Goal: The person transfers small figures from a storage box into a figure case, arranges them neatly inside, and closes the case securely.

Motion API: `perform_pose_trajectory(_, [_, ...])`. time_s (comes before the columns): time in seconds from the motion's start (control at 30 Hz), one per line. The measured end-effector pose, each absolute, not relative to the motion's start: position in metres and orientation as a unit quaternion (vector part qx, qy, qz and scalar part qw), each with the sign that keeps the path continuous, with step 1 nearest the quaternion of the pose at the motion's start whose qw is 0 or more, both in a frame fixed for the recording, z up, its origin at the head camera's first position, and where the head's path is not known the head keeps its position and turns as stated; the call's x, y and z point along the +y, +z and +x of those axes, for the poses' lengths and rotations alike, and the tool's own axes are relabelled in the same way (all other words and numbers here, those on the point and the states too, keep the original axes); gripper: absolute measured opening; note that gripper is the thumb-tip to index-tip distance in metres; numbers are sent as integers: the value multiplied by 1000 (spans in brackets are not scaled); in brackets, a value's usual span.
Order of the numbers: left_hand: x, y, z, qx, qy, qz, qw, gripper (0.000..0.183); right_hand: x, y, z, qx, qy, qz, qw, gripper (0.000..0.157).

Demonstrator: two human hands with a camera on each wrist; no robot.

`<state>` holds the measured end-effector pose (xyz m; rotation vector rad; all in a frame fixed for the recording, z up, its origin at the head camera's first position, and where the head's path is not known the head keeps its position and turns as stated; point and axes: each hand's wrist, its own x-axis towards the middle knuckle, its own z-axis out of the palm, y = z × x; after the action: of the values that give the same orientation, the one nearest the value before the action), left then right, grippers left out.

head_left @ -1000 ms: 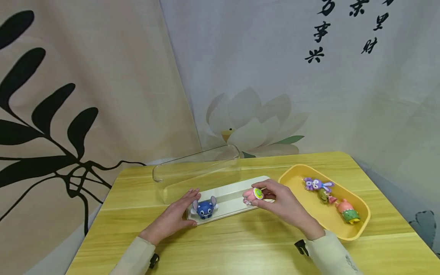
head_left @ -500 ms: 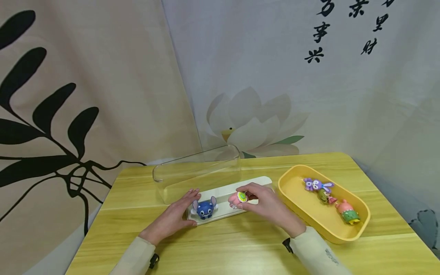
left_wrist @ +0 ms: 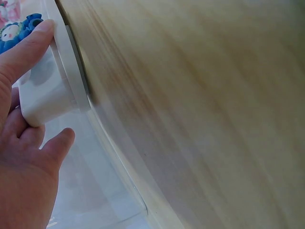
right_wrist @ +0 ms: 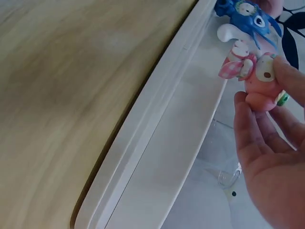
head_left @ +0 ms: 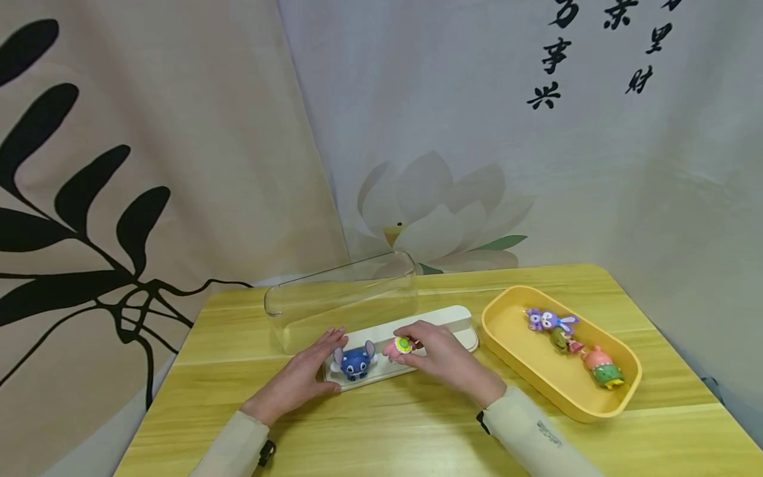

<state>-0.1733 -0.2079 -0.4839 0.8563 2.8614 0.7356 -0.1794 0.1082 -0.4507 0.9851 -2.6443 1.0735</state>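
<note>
The white display base [head_left: 457, 317] lies at a slant on the table, a step running along its back. A blue Stitch figurine [head_left: 356, 364] stands on its left end. My left hand [head_left: 298, 381] grips that end, thumb at the front and fingers behind; in the left wrist view the fingers curl around the white block [left_wrist: 45, 102]. Between thumb and fingers, my right hand [head_left: 444, 361] pinches a pink figurine [right_wrist: 261, 88] with a green-and-yellow round on its back. The pink figurine is over the base, close beside the blue one; whether it touches the base I cannot tell.
Behind the base stands a clear plastic cover [head_left: 352, 298]. To the right sits a yellow tray [head_left: 530, 371] with a purple rabbit-eared figurine [head_left: 551, 320], a small olive-and-pink one [head_left: 565, 340] and a pink-and-green one [head_left: 603, 366]. A printed curtain [head_left: 238, 165] hangs behind the table.
My right hand has carried the pink figurine leftward along the base, up close to the blue Stitch figurine. My left hand has stayed at the base's left end.
</note>
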Motion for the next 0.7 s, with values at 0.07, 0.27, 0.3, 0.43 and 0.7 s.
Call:
perform_pose_trajectory(0.07, [-208, -484, -173, 930, 239, 278, 32, 92, 105, -452, -180, -879, 343, 326, 58, 36])
perform_pose_trajectory(0.27, [-209, -485, -172, 929, 240, 281, 28, 92, 97, -458, -180, -888, 317, 329, 53, 32])
perform_pose_trajectory(0.3, [-209, -485, -172, 928, 241, 281, 28, 92, 96, -459, -180, -889, 316, 328, 52, 32])
perform_pose_trajectory(0.43, [-209, -486, -172, 927, 243, 283, 25, 92, 94, -462, -180, -892, 315, 321, 45, 32])
perform_pose_trajectory(0.7, [-208, -484, -172, 927, 244, 286, 20, 92, 92, -466, -182, -894, 309, 321, 53, 32])
